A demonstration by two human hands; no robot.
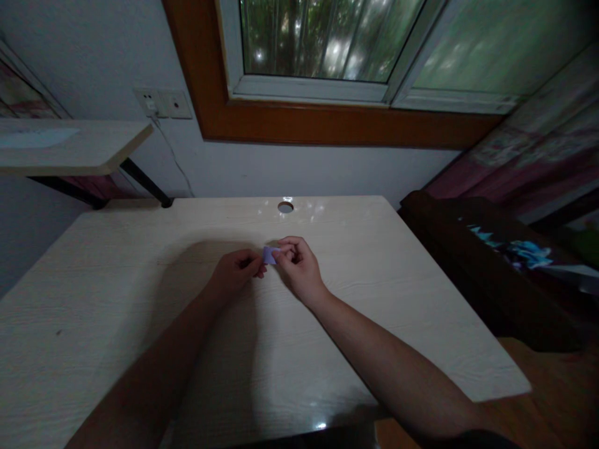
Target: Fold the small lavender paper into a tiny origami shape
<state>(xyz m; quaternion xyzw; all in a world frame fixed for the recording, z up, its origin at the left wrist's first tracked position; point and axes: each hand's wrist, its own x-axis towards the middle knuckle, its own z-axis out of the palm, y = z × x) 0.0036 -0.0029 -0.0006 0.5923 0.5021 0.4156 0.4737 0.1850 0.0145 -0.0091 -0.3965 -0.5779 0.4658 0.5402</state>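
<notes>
A small piece of purple paper is held between my two hands, above the middle of the pale wooden desk. My right hand pinches its right side between thumb and fingers. At its left edge is my left hand, fingers curled and pressed together on the paper's edge. Parts of the paper are hidden behind my fingertips, and its folds are too small to make out.
A round cable hole lies near the desk's back edge. At the left, a raised shelf stands on black legs. A white cable hangs from a wall socket. Dark furniture with blue items stands right of the desk.
</notes>
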